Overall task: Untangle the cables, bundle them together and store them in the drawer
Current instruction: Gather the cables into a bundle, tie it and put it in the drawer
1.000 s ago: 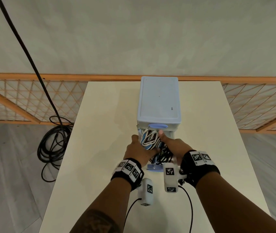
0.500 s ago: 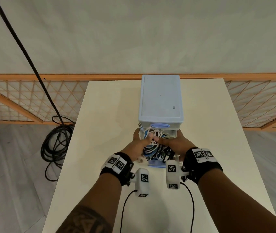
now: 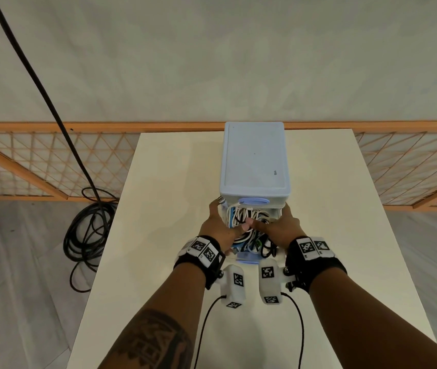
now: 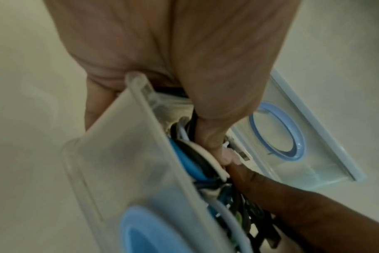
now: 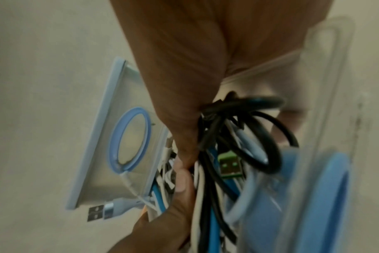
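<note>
A pale blue drawer unit (image 3: 254,161) stands on the table. One drawer (image 3: 248,258) is pulled out toward me and stuffed with white, blue and black cables (image 3: 246,217). My left hand (image 3: 218,226) grips the drawer's left wall (image 4: 123,137), fingers outside and thumb inside on the cables (image 4: 193,164). My right hand (image 3: 282,226) grips the right wall the same way, its thumb pressing on black loops (image 5: 238,137) beside a green USB plug (image 5: 229,166). Both thumb tips meet over the bundle. A silver USB plug (image 5: 97,211) sticks out past a drawer front.
The cream table (image 3: 172,209) is bare on both sides of the unit. A thick black cable (image 3: 39,75) hangs down at the left to a coil (image 3: 86,230) on the floor. A wooden lattice rail (image 3: 25,161) runs behind the table.
Both hands have slid forward along the drawer toward the unit, and the thumbs have come together on the cables. The drawer looks pushed in a little.
</note>
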`<state>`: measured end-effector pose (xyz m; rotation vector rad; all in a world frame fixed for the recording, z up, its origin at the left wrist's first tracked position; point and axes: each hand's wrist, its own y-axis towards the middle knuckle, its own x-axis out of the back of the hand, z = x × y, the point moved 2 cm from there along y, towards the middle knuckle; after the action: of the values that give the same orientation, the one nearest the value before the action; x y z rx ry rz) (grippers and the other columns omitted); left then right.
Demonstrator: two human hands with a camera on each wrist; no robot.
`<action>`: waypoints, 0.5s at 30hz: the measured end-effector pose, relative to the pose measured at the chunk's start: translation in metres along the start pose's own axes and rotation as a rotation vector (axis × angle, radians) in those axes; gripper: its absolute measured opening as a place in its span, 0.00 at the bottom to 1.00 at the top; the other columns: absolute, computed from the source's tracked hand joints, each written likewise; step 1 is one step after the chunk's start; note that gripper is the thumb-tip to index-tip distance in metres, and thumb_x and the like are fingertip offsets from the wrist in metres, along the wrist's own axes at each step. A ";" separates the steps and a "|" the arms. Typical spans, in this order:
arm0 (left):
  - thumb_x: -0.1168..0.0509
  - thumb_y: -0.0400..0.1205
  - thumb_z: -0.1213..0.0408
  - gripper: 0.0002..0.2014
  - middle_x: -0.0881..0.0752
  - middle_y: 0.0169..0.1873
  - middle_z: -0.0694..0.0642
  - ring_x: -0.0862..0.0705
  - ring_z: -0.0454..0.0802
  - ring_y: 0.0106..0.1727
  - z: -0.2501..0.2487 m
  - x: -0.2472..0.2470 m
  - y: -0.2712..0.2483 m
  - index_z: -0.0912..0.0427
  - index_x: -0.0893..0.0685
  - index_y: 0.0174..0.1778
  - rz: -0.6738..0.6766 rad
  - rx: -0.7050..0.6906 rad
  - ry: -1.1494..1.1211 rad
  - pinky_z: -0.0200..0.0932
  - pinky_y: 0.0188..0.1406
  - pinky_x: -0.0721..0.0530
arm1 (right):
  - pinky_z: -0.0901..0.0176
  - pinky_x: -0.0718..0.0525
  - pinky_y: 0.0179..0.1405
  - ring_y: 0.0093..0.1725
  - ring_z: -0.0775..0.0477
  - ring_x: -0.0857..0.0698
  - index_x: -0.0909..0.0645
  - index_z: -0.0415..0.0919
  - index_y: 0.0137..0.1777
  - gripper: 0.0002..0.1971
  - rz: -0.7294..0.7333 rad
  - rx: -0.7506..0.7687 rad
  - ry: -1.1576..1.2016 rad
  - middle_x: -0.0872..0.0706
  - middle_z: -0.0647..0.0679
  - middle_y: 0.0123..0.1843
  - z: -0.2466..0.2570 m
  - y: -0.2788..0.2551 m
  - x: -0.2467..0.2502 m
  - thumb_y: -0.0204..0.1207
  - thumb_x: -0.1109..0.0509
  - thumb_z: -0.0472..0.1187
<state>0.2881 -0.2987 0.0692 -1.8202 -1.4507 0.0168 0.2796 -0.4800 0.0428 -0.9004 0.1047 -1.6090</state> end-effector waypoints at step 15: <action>0.27 0.76 0.36 0.34 0.15 0.54 0.54 0.14 0.57 0.54 -0.002 0.013 -0.004 0.55 0.28 0.67 -0.211 -0.010 0.131 0.44 0.46 0.22 | 0.58 0.22 0.40 0.52 0.43 0.13 0.35 0.49 0.78 0.44 -0.079 0.092 0.059 0.13 0.48 0.56 0.007 0.017 0.003 0.67 0.17 0.61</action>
<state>0.2902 -0.2884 0.0785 -1.6360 -1.5429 -0.2114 0.2979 -0.4845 0.0404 -0.7954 0.0365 -1.7003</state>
